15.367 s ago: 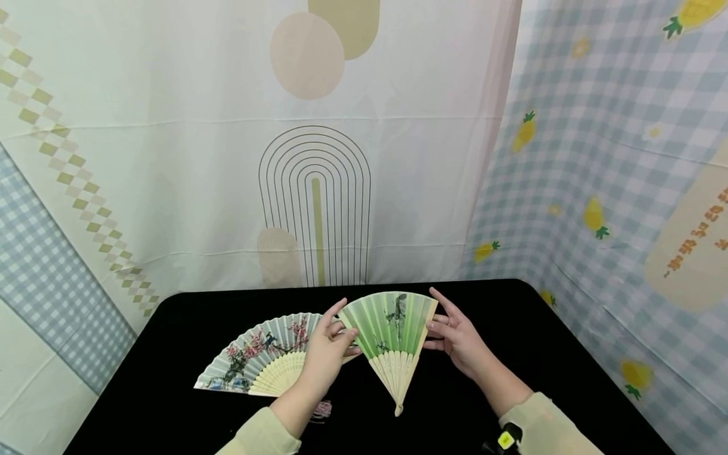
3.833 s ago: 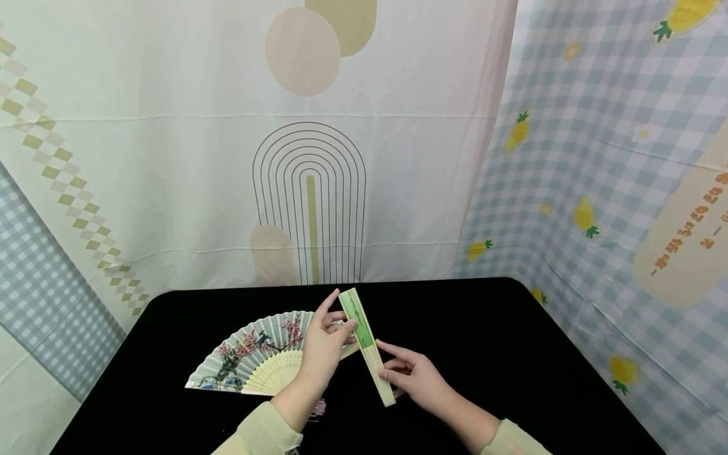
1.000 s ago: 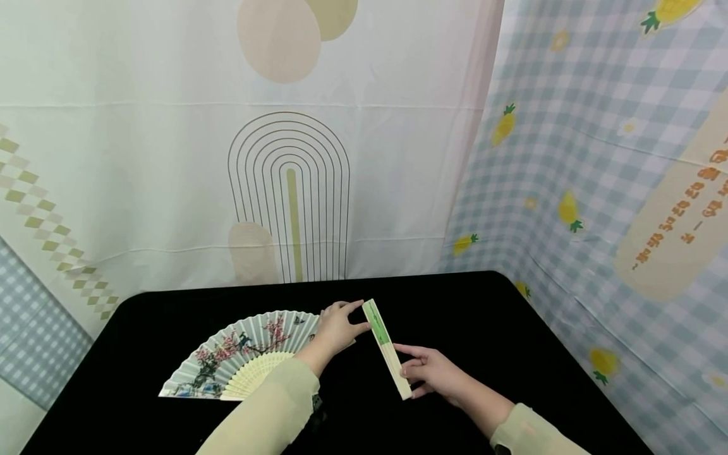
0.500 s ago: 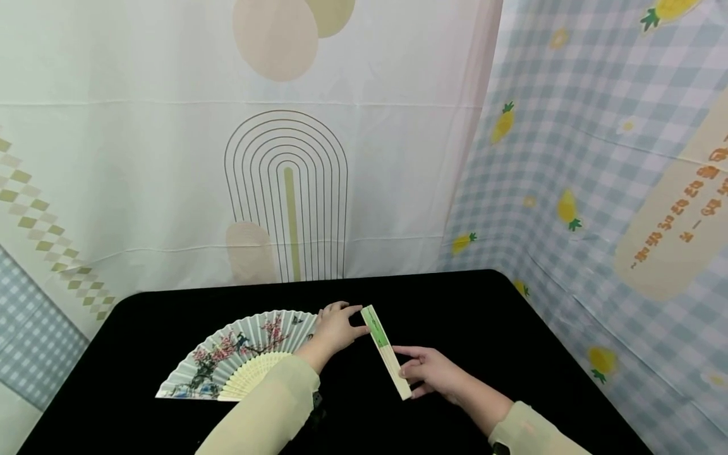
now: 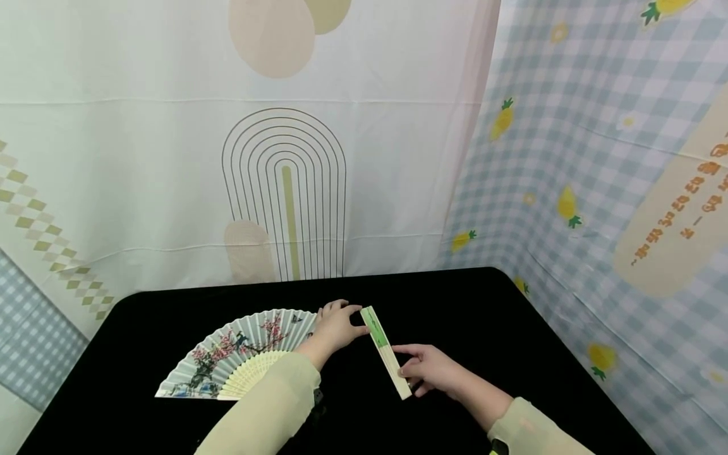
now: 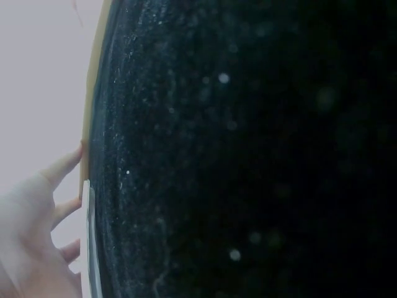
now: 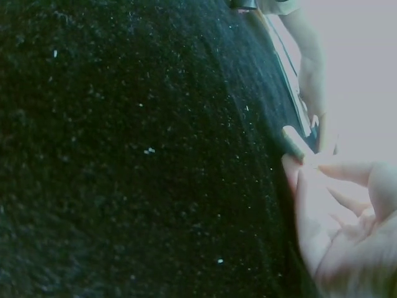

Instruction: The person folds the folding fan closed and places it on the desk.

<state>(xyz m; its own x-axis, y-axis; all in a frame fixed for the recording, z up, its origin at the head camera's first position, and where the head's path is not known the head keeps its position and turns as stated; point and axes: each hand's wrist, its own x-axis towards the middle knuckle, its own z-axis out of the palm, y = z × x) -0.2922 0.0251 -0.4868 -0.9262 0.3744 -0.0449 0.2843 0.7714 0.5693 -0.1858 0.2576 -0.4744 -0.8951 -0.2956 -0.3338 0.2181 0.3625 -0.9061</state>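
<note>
A folded green paper fan with pale wooden ribs slants low over the black table in the head view. My right hand pinches its lower, wooden end between thumb and fingers; in the right wrist view that end pokes out past the fingers. At the upper, green end, my left hand touches the left edge with its index fingertip and thumb, the fingers spread. Left of it lies a spread white folding fan with pink blossoms, partly hidden under the left hand and sleeve.
The black cloth-covered table has rounded back corners. A white patterned curtain hangs behind it, and a blue checked curtain with pineapples runs along the right side.
The green fan was spread between both hands, then got folded. Its upper end has sunk slightly in the last second. My left hand has moved from across the fan to its left edge.
</note>
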